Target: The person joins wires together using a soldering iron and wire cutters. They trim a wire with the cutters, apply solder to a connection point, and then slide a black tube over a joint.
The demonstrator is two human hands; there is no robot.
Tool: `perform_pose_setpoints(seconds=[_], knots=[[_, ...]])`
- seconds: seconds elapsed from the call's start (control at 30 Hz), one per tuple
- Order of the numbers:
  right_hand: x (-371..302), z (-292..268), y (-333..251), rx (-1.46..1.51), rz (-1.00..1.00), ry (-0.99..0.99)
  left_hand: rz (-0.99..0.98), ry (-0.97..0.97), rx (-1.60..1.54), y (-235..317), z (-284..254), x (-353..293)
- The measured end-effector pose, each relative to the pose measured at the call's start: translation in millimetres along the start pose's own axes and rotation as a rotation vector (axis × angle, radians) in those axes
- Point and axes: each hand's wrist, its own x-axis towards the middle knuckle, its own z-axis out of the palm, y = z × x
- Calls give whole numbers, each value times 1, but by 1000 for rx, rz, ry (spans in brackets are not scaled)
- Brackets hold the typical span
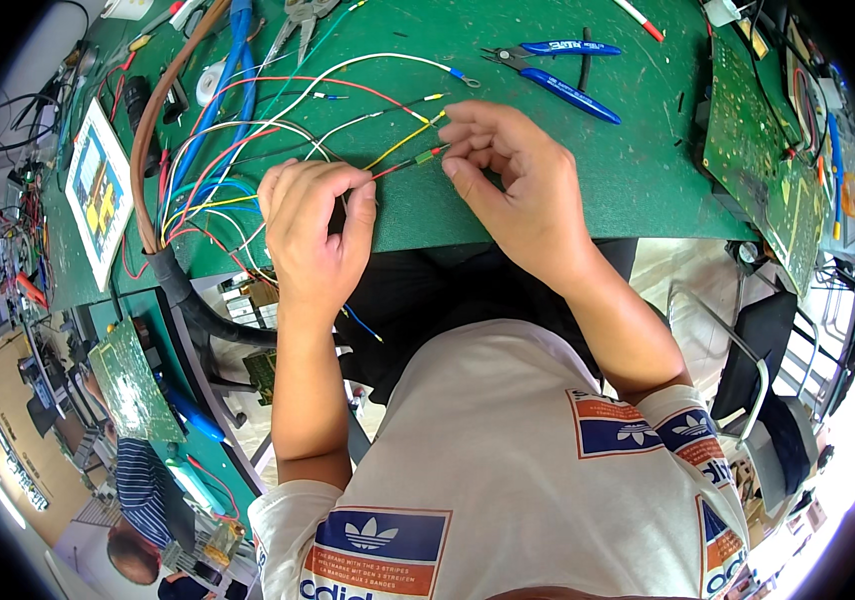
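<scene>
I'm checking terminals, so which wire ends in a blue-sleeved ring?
The white wire arching toward the blue-handled cutters. The yellow wire beneath shows no blue; the red wire near the right hand has a green sleeve.

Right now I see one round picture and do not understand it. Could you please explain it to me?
There is no machine here: a person works with two bare hands. The picture comes from a wide camera on the person's head, looking down, so straight edges bend. The left hand appears to pinch a red wire. The right hand is at its green-sleeved end; whether it grips is unclear. On the green table lie many coloured wires, blue-handled cutters and, at the far right, a circuit board.
</scene>
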Motion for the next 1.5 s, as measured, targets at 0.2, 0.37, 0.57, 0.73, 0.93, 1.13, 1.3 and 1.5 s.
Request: perform_pose_setpoints(seconds=[0.2, 0.37, 0.57, 0.73, 0.93, 1.13, 1.3, 1.5], knots=[[-2, -1, 7, 68, -69, 125, -12, 8, 0, 0, 2, 0], [-3, -3, 11, 111, -119, 199, -25, -23, 25, 1, 2, 4], [-2, -5, 9, 99, -94, 196, -58, -98, 64, 3, -1, 7], [15, -18, -5, -399, -280, 3, -61, -98, 46, 3, 1, 8], [20, -17, 3, -442, -334, -69, -83, -138, 54, 4, -1, 9], [20, -17, 5, -448, -345, -45, -81, -135, 9, 1, -2, 8], [20, -19, 7, -428, -350, -28, -95, -120, -14, 0, -1, 8], [19, -18, 3, -419, -314, -30, -102, -105, -26, 1, 0, 7]])
